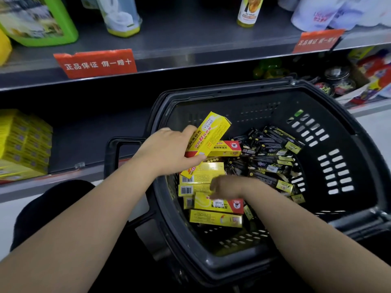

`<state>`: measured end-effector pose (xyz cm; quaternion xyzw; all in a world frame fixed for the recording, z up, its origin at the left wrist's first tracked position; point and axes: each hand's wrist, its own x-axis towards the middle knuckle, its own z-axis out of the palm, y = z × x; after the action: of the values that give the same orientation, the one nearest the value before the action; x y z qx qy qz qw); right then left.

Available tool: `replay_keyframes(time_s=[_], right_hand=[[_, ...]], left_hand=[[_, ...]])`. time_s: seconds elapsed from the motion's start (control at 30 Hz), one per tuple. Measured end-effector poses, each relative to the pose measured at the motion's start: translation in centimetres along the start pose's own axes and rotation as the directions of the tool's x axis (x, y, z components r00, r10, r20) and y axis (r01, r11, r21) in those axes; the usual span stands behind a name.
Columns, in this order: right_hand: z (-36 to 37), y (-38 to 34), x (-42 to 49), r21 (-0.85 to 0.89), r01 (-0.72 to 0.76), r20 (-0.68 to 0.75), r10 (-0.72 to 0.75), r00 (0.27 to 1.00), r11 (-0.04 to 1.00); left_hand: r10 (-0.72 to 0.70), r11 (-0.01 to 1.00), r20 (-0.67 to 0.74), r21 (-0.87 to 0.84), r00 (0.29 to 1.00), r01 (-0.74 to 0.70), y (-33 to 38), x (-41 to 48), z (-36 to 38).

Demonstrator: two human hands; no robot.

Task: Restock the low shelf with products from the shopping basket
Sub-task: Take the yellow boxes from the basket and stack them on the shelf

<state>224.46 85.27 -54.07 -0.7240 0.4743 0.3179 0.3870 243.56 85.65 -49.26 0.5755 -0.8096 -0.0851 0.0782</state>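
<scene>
Many yellow boxes (215, 218): are lying in the basket (359, 157).
Left hand (169, 151): is gripping a lifted box (211, 132) over the basket.
Right hand (226, 187): is touching the yellow boxes; grip unclear.
Low shelf (95, 149): is holding a yellow stack (23, 144).
Red tag (95, 63): is saying "正品保证 假一赔十".

Up top, a grey upper shelf (190, 39) runs across the view. A green jug (42, 20) stands at its left end, with something yellow (4, 49) just beside it at the frame edge. Next along is a clear bottle (121, 17), then a yellow-label bottle (249, 11), and white bags (330, 11) sit far right. Two red tags hang on the shelf lip, one left (96, 63) and one right (317, 41). Lower right, round tins (338, 79) sit beside red-and-blue packets (378, 75), with blurred green bottles (268, 68) in shadow.
</scene>
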Motion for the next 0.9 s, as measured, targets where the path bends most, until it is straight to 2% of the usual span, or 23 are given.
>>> replay_keyframes(time_s=[0.03,0.07,0.2,0.3,0.57,0.7,0.77,0.83,0.9], right_hand=[[0.8,0.0,0.1,-0.138,-0.031,0.065,0.040,0.997,0.990],[1.4,-0.1,0.4,-0.193,-0.054,0.088,0.072,0.994,0.980],[3.0,-0.3,1.8,-0.318,-0.059,0.013,0.067,0.998,0.946],[2.8,0.2,2.2,-0.379,-0.027,0.048,0.049,0.998,0.925],[1.7,2.4,2.7,-0.220,-0.035,0.072,0.052,0.996,0.975],[-0.2,2.5,1.8,-0.211,-0.048,0.035,0.057,0.998,0.976],[-1.7,2.8,0.7,-0.073,-0.072,-0.051,0.069,0.996,0.995],[-3.1,3.3,-1.0,0.262,-0.028,-0.197,0.082,0.977,0.965],[-4.0,3.5,-3.1,0.621,0.155,-0.335,0.081,0.939,0.769]], left_hand=[[-0.001,1.000,0.000,-0.004,1.000,0.001,0.1,0.1,0.0],[-0.002,1.000,-0.003,-0.003,1.000,0.002,0.3,0.2,0.0],[0.009,0.999,-0.029,0.033,1.000,-0.008,0.8,0.5,0.1],[0.016,0.998,-0.056,0.060,0.998,-0.013,1.1,0.6,0.3],[0.031,0.998,-0.106,0.064,0.994,-0.025,2.1,1.4,1.0],[0.003,0.999,-0.114,0.041,0.994,0.002,2.3,1.3,0.9],[-0.013,1.000,-0.111,0.007,0.994,0.013,2.4,1.3,0.7],[-0.032,0.998,-0.119,-0.058,0.992,0.025,2.3,1.4,0.8],[-0.064,0.988,-0.125,-0.146,0.990,0.046,2.1,1.6,0.7]])
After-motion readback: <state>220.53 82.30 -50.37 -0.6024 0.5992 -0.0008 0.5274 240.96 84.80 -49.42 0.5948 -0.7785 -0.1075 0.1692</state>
